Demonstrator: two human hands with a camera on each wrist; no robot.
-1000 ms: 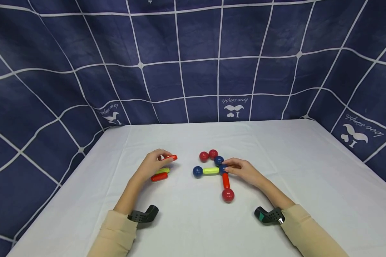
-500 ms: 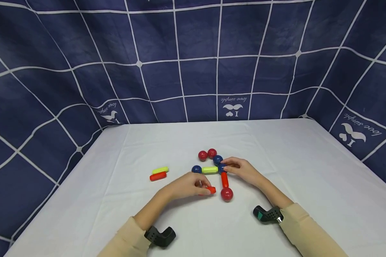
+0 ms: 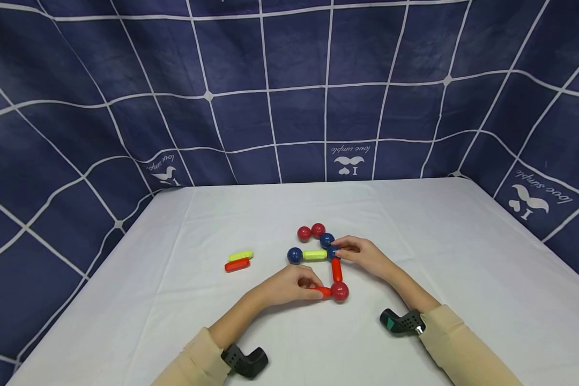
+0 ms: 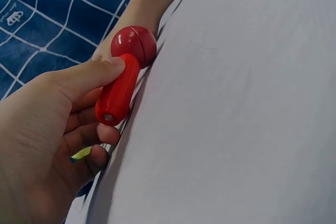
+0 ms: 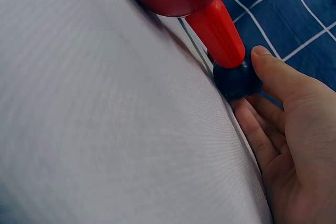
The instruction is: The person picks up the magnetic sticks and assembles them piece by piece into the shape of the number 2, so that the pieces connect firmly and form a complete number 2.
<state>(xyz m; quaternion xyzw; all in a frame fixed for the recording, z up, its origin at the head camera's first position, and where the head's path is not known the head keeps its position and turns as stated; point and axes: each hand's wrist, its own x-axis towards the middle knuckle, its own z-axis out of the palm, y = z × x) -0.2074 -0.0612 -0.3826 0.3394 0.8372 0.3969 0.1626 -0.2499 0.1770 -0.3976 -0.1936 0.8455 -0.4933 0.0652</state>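
My left hand (image 3: 291, 285) pinches a red rod (image 4: 118, 93) between thumb and fingers; the rod's far end meets a red ball (image 3: 340, 292). A second red rod (image 3: 336, 269) runs from that ball up to a dark blue ball (image 5: 236, 80). My right hand (image 3: 364, 256) grips this blue ball by its side. From it a yellow-green rod (image 3: 314, 255) extends left to another blue ball (image 3: 295, 255). Just behind the gripped ball sits a further blue ball (image 3: 326, 239).
Two red balls (image 3: 304, 234) lie together behind the joined pieces. To the left, a loose yellow-green rod (image 3: 240, 255) and a red rod (image 3: 237, 265) rest side by side on the white tablecloth (image 3: 173, 321). A dark blue checked curtain (image 3: 294, 107) hangs behind the table.
My left hand has carried the red rod from the loose rods on the left over to the front red ball, where its end now meets the ball. The right hand stays at the blue ball.
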